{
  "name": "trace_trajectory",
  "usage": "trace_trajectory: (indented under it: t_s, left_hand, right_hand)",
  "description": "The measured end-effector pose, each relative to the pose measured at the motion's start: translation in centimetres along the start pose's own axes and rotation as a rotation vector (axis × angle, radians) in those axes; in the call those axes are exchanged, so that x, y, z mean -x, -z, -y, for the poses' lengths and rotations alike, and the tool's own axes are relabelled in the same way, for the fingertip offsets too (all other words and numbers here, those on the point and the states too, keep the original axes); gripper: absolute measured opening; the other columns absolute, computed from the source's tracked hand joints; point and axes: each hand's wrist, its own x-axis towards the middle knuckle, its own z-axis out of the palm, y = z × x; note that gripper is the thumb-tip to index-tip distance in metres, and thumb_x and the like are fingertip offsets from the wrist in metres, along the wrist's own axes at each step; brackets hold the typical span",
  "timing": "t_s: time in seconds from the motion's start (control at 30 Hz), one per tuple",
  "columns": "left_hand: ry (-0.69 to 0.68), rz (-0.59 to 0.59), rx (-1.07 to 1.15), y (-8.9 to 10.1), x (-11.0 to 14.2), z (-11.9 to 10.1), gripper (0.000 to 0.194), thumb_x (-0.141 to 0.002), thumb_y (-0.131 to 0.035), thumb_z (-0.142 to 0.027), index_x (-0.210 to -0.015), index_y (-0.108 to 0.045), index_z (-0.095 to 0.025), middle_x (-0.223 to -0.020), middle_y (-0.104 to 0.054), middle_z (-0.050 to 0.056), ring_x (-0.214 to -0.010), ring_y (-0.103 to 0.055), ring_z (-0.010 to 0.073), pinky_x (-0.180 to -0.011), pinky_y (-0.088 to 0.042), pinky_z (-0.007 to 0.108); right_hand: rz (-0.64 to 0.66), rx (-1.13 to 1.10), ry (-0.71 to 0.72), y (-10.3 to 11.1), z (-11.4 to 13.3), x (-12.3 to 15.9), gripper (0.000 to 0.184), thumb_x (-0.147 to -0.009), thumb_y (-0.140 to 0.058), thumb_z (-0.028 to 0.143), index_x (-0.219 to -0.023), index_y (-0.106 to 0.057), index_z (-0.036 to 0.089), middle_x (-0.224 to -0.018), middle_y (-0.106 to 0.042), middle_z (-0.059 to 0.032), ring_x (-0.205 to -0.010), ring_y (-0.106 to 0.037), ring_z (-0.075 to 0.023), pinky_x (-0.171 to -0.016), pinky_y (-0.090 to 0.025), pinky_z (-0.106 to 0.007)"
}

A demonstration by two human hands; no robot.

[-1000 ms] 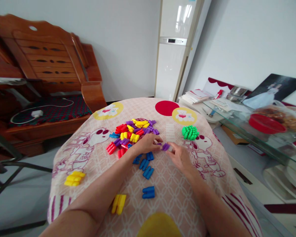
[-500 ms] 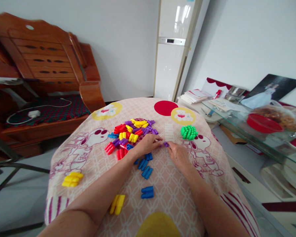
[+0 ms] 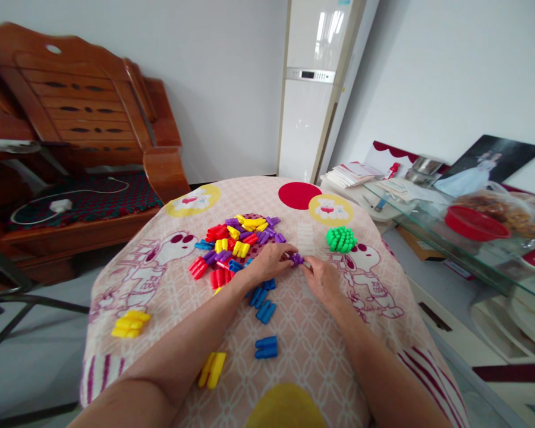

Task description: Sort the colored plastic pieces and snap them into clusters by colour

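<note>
Nothing you can read for certain here. You've got small lettering on the shirts of both dog prints, left [image 3: 149, 286] and right [image 3: 369, 279], on the tablecloth [image 3: 312, 333]; too small to make out. Control strip [image 3: 310, 75] on the tall white cabinet [image 3: 305, 131]: dark display, buttons, no legible digits for you.

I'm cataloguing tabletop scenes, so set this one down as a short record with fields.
Left hand: fingers on the purple pieces
Right hand: fingers on the same purple pieces, from the other side
Mixed pile: red, yellow, blue and purple pieces, beyond the left forearm
Green cluster: beyond the right hand, apart from the pile
Nearest blue piece: lying between the forearms
Surface: patterned tablecloth
Background: wooden bench, left
</note>
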Motion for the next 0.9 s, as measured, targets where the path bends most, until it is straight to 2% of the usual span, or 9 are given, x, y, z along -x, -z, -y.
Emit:
trace_trajectory:
  t_s: [0.1,0.2,0.43,0.67,0.8,0.9]
  left_hand:
    - [-0.013,0.016,-0.03,-0.2,0.1,0.0,0.039,-0.078,-0.066,-0.016,-0.117,-0.065,-0.014,-0.108,-0.073,0.008,-0.088,-0.069,0.0179,-0.082,-0.053,0.028]
    - [-0.028,0.016,-0.088,-0.6,0.0,0.2,0.044,-0.079,-0.07,-0.025,-0.121,-0.063,-0.014,-0.114,-0.071,0.01,-0.095,-0.069,0.0207,-0.087,-0.053,0.031]
    - [-0.035,0.01,-0.267,-1.7,-0.9,0.3,0.051,-0.082,-0.07,-0.037,-0.125,-0.059,-0.011,-0.117,-0.068,0.015,-0.108,-0.065,0.0258,-0.094,-0.05,0.034]
    - [-0.002,0.041,-0.416,-2.4,-1.6,-0.9,0.028,-0.085,-0.062,-0.028,-0.109,-0.063,-0.014,-0.104,-0.07,0.011,-0.098,-0.066,0.0239,-0.085,-0.05,0.032]
    - [-0.007,0.031,-0.391,-2.0,-2.2,-0.8,0.025,-0.083,-0.062,-0.024,-0.105,-0.064,-0.013,-0.099,-0.072,0.01,-0.094,-0.067,0.0231,-0.082,-0.05,0.031]
    - [0.008,-0.004,-0.394,-1.4,-3.8,-0.6,0.024,-0.082,-0.063,-0.024,-0.103,-0.065,-0.013,-0.096,-0.072,0.01,-0.091,-0.067,0.0224,-0.081,-0.05,0.03]
  right_hand:
    - [0.037,-0.006,-0.001,0.0,0.0,0.0,0.031,-0.095,-0.051,0.033,-0.117,-0.07,0.022,-0.086,-0.076,-0.0079,-0.079,-0.069,-0.0206,-0.069,-0.041,-0.027]
    - [0.057,-0.022,-0.014,0.0,-0.1,-0.1,0.035,-0.092,-0.053,0.027,-0.123,-0.067,0.022,-0.089,-0.076,-0.0082,-0.082,-0.069,-0.0209,-0.071,-0.043,-0.027]
    - [-0.037,-0.116,-0.117,-0.2,-0.4,-0.3,0.039,-0.086,-0.049,0.015,-0.12,-0.07,0.017,-0.095,-0.076,-0.0106,-0.086,-0.069,-0.0208,-0.075,-0.045,-0.027]
    - [-0.108,-0.202,-0.122,-0.9,-1.1,-0.5,0.035,-0.085,-0.05,0.014,-0.112,-0.073,0.016,-0.091,-0.077,-0.0087,-0.082,-0.069,-0.0187,-0.076,-0.047,-0.025]
    - [-0.095,-0.216,-0.133,-0.9,-1.1,-0.6,0.034,-0.085,-0.051,0.015,-0.11,-0.074,0.017,-0.086,-0.077,-0.0067,-0.079,-0.069,-0.0183,-0.074,-0.047,-0.025]
    - [-0.082,-0.209,-0.146,-0.8,-1.0,-0.7,0.033,-0.085,-0.051,0.016,-0.11,-0.074,0.018,-0.086,-0.077,-0.007,-0.08,-0.069,-0.0186,-0.076,-0.047,-0.026]
